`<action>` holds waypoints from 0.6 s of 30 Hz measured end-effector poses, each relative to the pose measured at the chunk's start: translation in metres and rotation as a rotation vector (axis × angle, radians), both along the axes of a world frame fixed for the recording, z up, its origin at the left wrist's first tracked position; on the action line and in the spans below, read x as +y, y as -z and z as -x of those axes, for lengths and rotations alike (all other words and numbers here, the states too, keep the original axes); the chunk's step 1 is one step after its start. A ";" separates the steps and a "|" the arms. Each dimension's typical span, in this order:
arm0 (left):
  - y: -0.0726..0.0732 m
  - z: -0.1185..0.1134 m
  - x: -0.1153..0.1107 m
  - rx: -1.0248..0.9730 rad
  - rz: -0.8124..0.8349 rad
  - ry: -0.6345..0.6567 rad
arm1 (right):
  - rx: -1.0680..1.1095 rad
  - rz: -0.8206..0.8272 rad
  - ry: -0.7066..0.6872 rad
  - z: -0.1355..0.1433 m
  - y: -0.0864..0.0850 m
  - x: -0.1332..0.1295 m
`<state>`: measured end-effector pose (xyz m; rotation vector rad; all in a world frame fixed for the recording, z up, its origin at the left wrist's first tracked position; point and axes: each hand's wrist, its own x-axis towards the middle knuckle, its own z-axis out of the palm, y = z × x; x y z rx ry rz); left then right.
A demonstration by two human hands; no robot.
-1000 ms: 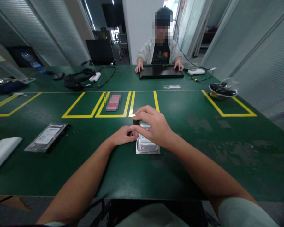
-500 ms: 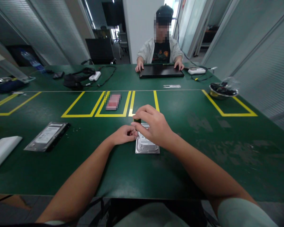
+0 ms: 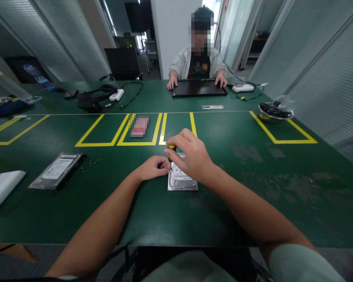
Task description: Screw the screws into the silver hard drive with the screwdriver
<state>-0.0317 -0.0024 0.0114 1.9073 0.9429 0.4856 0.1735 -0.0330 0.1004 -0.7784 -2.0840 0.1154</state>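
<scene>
A silver hard drive (image 3: 182,182) with a white label lies flat on the green table in front of me. My right hand (image 3: 191,152) is closed over its far part, thumb and fingers pinching a short screwdriver (image 3: 171,147) with a black and yellow handle. The screwdriver stands roughly upright near the drive's far left corner; its tip is hidden. My left hand (image 3: 156,167) rests on the table with curled fingers against the drive's left edge. Part of the drive is covered by my right hand.
To the left lie a second hard drive (image 3: 57,170) and a white object (image 3: 4,190). A metal bowl (image 3: 275,113) holding dark items stands at the right. Yellow tape (image 3: 138,143) marks areas. Opposite, a person (image 3: 199,66) holds a dark flat panel (image 3: 199,88).
My right hand has shifted slightly and the screwdriver's yellow top now shows more clearly. The person opposite has tilted the panel a little. My left hand and the drive look unmoved.
</scene>
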 end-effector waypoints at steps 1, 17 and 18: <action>0.000 0.000 0.000 -0.005 0.002 0.001 | 0.001 -0.002 -0.004 0.000 0.000 0.000; -0.003 0.001 -0.001 0.037 -0.024 -0.010 | 0.020 0.024 -0.032 0.003 0.001 -0.001; -0.003 0.002 0.000 0.039 -0.023 -0.006 | 0.025 0.030 -0.020 0.003 0.001 -0.001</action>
